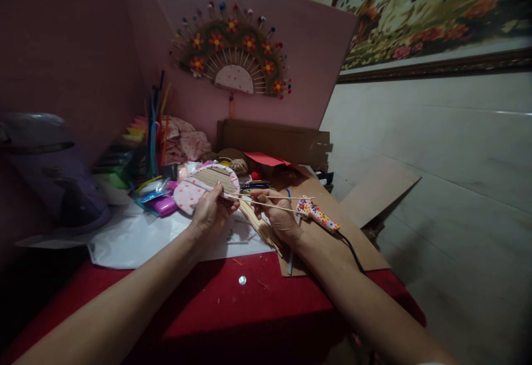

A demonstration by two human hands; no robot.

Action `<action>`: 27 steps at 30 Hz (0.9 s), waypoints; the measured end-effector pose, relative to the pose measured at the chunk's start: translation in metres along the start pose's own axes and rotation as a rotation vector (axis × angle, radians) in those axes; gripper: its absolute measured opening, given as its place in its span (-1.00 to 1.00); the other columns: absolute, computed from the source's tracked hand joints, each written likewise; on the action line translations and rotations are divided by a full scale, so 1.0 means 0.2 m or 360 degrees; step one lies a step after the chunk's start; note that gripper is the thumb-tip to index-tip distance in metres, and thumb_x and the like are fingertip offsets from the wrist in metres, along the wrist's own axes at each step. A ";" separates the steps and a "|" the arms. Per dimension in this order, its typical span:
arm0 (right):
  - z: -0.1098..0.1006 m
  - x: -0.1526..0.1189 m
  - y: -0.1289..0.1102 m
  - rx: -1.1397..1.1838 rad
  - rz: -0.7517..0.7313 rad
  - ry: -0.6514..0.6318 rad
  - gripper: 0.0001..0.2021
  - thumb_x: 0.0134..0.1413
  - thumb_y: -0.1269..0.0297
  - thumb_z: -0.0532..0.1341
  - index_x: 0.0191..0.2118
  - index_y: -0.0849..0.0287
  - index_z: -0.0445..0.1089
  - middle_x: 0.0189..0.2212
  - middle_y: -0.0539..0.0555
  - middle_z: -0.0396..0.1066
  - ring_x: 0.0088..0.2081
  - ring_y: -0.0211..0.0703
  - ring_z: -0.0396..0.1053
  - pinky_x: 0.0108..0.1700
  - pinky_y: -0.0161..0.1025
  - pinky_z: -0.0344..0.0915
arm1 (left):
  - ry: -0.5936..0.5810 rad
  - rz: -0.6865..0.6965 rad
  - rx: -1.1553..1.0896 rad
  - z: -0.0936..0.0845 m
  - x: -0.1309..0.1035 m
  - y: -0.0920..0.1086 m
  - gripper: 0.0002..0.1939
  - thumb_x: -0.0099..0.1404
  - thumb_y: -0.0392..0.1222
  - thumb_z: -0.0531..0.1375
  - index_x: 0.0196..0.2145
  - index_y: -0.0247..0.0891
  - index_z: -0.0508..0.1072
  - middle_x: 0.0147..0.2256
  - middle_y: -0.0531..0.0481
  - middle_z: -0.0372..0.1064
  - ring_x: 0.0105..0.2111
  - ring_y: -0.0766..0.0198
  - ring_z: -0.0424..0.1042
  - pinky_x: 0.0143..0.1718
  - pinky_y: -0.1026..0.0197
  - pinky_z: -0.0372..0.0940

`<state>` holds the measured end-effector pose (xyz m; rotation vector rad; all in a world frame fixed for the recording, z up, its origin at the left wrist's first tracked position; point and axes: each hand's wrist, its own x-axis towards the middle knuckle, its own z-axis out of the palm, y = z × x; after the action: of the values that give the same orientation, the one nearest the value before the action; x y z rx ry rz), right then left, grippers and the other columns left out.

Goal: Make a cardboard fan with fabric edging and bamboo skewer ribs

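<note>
A red table [187,304] bore a white sheet [124,237] at left, cardboard [366,251] at right and a small disc [242,280] on the near side.

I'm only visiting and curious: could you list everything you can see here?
Fabric-edged cardboard piece: 1, tan with spotted pale fabric, centre
Thin sticks: 2 visible, pale, right of centre
Stick bundle: 1, pale, below the thin sticks
Glue gun: 1, flower-patterned, right
Cardboard sheet: 1, brown, under the glue gun
Twine ball: 1, beige, table's back
Paper: 1, red, table's back
Packets: several, pink and blue, left
Spotted cloth: 1, pink, back left
Bin: 1, purple, far left
Disc: 1, silvery, front
Tablecloth: 1, red, front
Decorated fan: 1, green with orange flowers, upper centre
Framed picture: 1, multicoloured, upper right
Other clutter: uncountable, mixed, dim back
Left hand: 1, bare, holding the cardboard piece
Right hand: 1, bare, at the thin sticks
</note>
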<state>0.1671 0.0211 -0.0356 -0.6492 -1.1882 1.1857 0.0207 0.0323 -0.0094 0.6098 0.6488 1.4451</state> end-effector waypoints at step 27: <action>0.00 0.02 -0.03 -0.0135 -0.0041 -0.0035 -0.76 -0.15 0.32 0.33 -0.25 0.15 0.45 -0.48 -0.05 0.36 -0.55 -0.38 0.20 -0.50 -0.36 0.14 | -0.0007 0.0007 0.0052 0.01 0.01 0.02 -0.76 0.31 -0.28 0.00 -0.49 -0.36 0.32 -0.64 -0.04 0.35 -0.68 0.33 0.33 -0.64 0.32 0.29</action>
<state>0.1699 0.0230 -0.0286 -0.6840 -1.2674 1.1285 0.0190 0.0351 -0.0055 0.6401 0.6689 1.4388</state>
